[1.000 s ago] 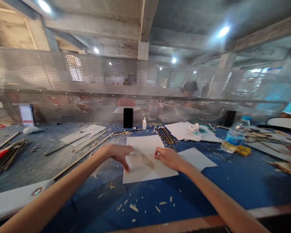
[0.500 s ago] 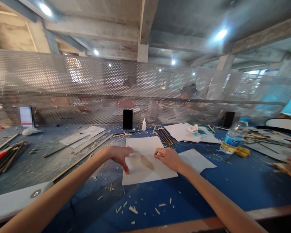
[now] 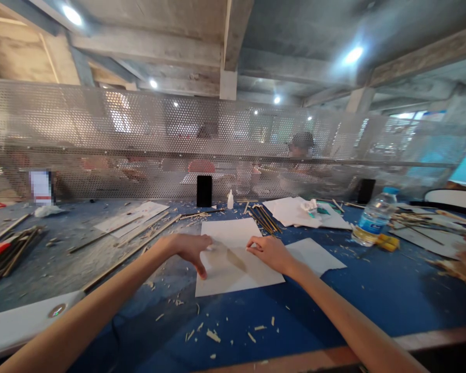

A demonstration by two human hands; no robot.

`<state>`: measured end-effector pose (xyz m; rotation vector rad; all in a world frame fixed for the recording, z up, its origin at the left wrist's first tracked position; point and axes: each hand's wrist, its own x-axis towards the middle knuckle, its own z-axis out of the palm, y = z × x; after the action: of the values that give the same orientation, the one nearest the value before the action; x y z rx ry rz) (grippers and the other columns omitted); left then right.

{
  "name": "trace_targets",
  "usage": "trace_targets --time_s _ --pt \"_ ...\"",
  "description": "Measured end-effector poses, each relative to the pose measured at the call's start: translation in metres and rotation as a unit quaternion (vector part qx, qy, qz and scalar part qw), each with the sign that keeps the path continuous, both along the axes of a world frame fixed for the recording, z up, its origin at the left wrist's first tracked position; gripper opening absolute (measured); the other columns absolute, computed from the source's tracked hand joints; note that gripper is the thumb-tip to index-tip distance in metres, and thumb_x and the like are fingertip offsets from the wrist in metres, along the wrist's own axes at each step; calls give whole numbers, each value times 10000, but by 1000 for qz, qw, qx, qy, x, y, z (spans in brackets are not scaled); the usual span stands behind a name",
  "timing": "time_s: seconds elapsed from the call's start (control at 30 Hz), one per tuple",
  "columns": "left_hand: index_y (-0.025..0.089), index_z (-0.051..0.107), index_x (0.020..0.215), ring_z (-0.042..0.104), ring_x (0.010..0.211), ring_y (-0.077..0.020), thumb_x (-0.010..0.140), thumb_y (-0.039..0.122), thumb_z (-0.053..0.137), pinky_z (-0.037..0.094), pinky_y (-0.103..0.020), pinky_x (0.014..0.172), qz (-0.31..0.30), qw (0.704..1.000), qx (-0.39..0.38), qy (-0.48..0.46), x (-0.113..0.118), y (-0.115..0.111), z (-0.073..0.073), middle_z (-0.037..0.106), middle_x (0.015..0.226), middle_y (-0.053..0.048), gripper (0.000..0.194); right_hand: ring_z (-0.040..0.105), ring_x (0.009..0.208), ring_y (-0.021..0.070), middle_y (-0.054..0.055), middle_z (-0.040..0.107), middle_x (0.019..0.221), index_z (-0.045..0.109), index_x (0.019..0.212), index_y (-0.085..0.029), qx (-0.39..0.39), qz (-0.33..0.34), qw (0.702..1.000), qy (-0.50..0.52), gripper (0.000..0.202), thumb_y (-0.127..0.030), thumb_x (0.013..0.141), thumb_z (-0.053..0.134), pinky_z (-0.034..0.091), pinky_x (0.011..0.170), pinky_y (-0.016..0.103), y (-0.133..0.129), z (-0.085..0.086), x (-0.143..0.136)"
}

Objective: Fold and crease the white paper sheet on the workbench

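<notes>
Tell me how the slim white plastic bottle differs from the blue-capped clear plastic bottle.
The slim white plastic bottle is much smaller than the blue-capped clear plastic bottle. The white bottle shows no label; the clear bottle wears a blue label. The white bottle narrows to a tip; the clear bottle has a wide cap. Both stand on the blue table.

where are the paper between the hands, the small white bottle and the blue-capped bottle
paper (image 3: 233,246), head view, near the sheet's middle
small white bottle (image 3: 230,201), head view, on its body
blue-capped bottle (image 3: 374,224), head view, on its label
</notes>
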<state>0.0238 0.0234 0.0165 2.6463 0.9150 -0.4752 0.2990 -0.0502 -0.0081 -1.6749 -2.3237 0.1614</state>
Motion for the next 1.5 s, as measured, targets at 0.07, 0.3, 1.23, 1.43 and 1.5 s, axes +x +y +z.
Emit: trace_targets --time_s 0.07,0.3,1.23,1.43,1.5 --pt "202 476 1336 494 1226 -382 524 635 790 413 -409 1011 -3 1000 0 -4 0 1 -1 514 1372 -156 972 572 633 144 -17 637 664 696 965 -238 3 -3 1000 2 172 -346 924 569 319 609 232 -2 1 -2" --pt "259 467 1362 503 1213 -395 528 655 786 434 -432 975 -10 1000 5 -17 -2 2 -3 540 1356 -125 977 513 589 127 -37 576 624 677 935 -228 -9 13 1000 26 137 -324 909 582 283 584 229 -2 1 -3" --pt "215 505 1295 520 1178 -373 527 617 793 425 -413 988 -10 1000 -6 -18 -1 3 -3 541 1320 -135 913 503 593 126 -41 553 621 662 919 -221 -20 31 999 34 127 -307 904 569 276 582 227 -5 5 -3" --pt "242 512 1311 519 1175 -390 532 621 792 432 -433 968 -23 999 2 -30 -2 4 -5 562 1306 -119 911 511 609 130 -32 579 641 657 894 -226 -36 28 999 19 85 -264 865 586 274 585 224 -8 7 -6" --pt "235 516 1312 516 1179 -391 543 620 789 430 -435 968 -26 999 5 -27 -1 2 -3 564 1305 -124 902 515 612 132 -27 588 648 658 907 -227 -27 14 999 18 106 -286 887 572 267 585 225 -9 7 -7"
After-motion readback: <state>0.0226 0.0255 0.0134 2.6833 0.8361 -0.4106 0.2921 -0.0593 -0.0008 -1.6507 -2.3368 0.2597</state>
